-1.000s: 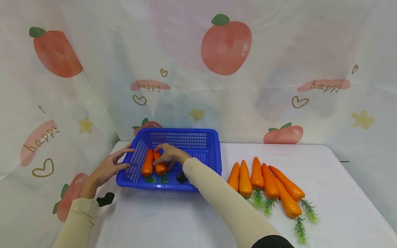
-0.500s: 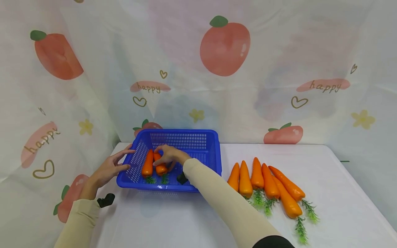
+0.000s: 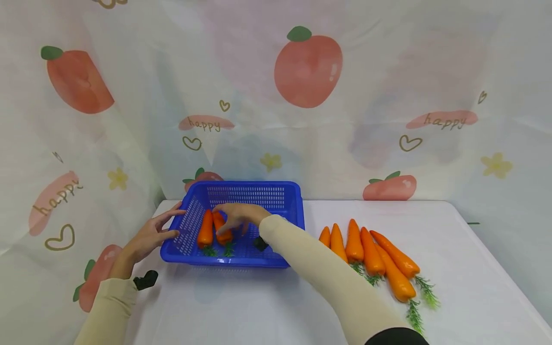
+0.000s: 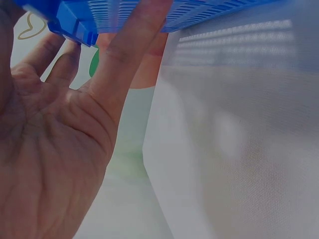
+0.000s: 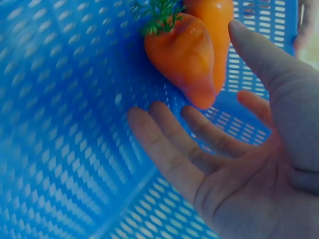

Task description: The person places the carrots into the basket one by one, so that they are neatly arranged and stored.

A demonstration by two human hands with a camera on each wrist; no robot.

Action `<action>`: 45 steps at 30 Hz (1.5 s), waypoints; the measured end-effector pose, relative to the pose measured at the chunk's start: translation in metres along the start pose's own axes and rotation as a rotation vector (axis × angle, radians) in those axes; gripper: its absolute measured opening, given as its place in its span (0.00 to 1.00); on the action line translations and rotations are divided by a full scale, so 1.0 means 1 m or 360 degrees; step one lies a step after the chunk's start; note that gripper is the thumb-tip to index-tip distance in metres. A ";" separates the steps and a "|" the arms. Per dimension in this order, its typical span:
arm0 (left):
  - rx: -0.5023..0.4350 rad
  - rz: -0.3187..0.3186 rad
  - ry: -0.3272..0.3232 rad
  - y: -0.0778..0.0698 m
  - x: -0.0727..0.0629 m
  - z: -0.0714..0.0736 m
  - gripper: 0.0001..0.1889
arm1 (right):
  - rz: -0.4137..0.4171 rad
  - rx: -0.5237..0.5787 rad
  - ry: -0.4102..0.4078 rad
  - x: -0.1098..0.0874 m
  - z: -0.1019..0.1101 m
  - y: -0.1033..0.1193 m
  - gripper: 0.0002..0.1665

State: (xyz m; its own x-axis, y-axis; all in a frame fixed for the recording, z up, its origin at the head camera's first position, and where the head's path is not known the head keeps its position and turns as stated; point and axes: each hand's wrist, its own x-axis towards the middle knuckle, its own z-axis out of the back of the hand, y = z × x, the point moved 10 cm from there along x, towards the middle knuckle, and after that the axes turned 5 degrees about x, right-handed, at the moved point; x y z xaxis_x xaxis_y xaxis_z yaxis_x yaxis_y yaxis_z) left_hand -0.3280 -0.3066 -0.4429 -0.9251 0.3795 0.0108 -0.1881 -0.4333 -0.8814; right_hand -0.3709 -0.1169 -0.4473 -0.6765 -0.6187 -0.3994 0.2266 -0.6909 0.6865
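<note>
Inside a blue plastic basket [image 3: 254, 261], two orange carrots with green tops lie side by side: a left carrot [image 3: 205, 229] and a right carrot [image 3: 218, 220]. My right hand [image 3: 241, 214] is over the right carrot. In the right wrist view its fingers [image 5: 169, 144] are spread, loosely bent and apart from the carrot [image 5: 182, 55], holding nothing. My left hand [image 3: 148, 237] is at the basket's left side, its fairly straight fingers and thumb resting on the rim. The left wrist view shows its palm [image 4: 55, 134] beneath the basket's edge [image 4: 114, 15].
Several more carrots [image 3: 373, 254] lie fanned out on the white table [image 3: 241, 311], right of the basket. My right forearm [image 3: 321, 278] crosses in front, hiding parts of some carrots. A fruit-printed cloth [image 3: 336, 143] hangs behind and on the left.
My right hand has come off the right carrot, its fingers loosening, and has shifted slightly right. My left hand stays at the rim. The head view has tilted and turned a little.
</note>
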 end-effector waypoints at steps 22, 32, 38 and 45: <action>0.0077 -0.0007 0.0001 -0.001 -0.002 0.000 0.32 | 0.0574 -0.0729 -0.0254 -0.097 0.056 0.022 0.46; 0.0064 0.0036 0.0001 0.003 -0.001 -0.002 0.32 | 0.0589 -0.0698 -0.0343 -0.152 0.076 -0.005 0.46; 0.0027 0.0001 0.0005 -0.001 -0.002 -0.002 0.31 | 0.0547 -0.0637 -0.0403 -0.185 0.088 -0.034 0.47; 0.0000 -0.0005 0.0007 0.001 -0.001 -0.003 0.31 | 0.0503 -0.0591 -0.0517 -0.226 0.101 -0.072 0.47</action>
State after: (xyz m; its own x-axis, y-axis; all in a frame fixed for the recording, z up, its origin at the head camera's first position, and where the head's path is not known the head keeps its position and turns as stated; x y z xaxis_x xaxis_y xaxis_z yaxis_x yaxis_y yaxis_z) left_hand -0.3259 -0.3053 -0.4450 -0.9231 0.3843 0.0114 -0.1907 -0.4319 -0.8815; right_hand -0.3054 0.1108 -0.3450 -0.7031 -0.7101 0.0368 0.6428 -0.6127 0.4599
